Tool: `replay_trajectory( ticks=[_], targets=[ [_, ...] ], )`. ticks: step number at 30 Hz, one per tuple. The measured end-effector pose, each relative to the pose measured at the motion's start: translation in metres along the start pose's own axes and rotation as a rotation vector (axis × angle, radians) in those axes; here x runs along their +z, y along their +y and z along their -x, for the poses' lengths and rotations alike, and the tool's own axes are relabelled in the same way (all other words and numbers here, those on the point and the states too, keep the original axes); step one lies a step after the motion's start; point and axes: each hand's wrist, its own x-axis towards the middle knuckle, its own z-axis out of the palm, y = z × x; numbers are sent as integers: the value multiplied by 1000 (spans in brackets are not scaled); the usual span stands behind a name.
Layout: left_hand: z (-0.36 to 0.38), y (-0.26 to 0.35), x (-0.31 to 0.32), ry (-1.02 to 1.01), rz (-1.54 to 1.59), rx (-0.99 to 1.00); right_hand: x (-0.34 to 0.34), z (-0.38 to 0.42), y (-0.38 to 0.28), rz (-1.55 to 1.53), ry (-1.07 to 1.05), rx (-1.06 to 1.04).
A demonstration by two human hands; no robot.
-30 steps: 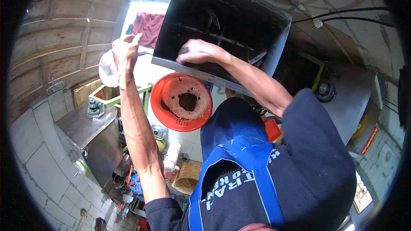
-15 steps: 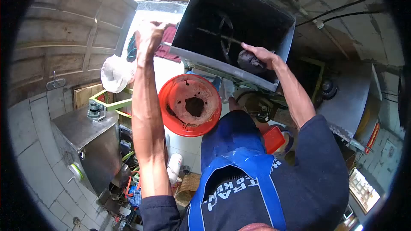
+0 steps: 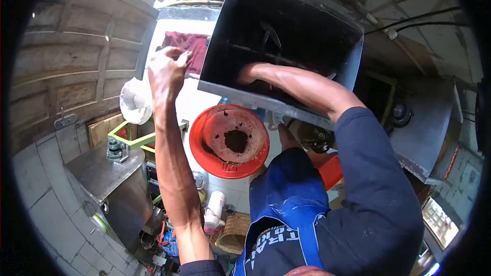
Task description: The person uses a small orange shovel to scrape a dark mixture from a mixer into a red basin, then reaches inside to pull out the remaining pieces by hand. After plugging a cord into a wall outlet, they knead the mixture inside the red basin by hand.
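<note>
My right hand (image 3: 249, 73) reaches deep into a large metal box (image 3: 286, 104) toward its left inner wall. Its fingers are lost in the dark interior, so what they touch is hidden. A metal rod with a paddle-like blade (image 3: 272, 35) runs across the inside of the box. Left of the box, my left hand (image 3: 168, 66) is raised with its fingers curled toward the thumb. Anything within that hand cannot be made out. Below the box stands a red basin (image 3: 199, 156) with a brown residue and a dark brown lump (image 3: 236, 141) in it.
A maroon cloth (image 3: 192, 46) lies beyond my left hand. A white bag (image 3: 136, 103) hangs near a green frame (image 3: 134, 142) and a steel machine (image 3: 105, 168) on the left. On the right is a metal cabinet (image 3: 424, 128). A white bottle (image 3: 215, 207) and a woven basket (image 3: 234, 230) are below.
My right hand has moved left and deeper into the box; the dark lump it held is out of sight. My left hand has shifted down and away from the box's side.
</note>
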Motion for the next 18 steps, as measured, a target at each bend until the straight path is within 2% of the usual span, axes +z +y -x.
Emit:
replay_trajectory(
  ticks=[2,4,7,9,10,12,13,15,16,17,18],
  targets=[
    [-2,6,1,-11,81,-140,24,-39,21,-14,21,23],
    [-1,2,3,56,63,-116,46,-74,35,-34,67,17],
    [-2,10,-3,59,63,-197,72,-91,51,-54,91,-36],
    [-3,-1,5,91,143,-218,85,-100,64,-75,39,-105],
    [-3,0,4,84,82,-206,91,-105,72,-86,-4,-153],
    [-4,7,0,24,144,-305,94,-106,78,-69,-55,-228],
    [-4,7,0,24,154,-314,99,-101,76,-63,-69,-245],
    [-5,6,1,2,177,-358,96,-80,58,-101,-40,-92],
    [-6,6,1,-5,183,-356,74,-47,34,-140,-4,56],
    [-5,6,0,-6,162,-332,-6,37,-11,-223,-39,163],
    [-5,7,-1,-3,144,-308,-16,57,-17,-221,-44,169]
  ],
)
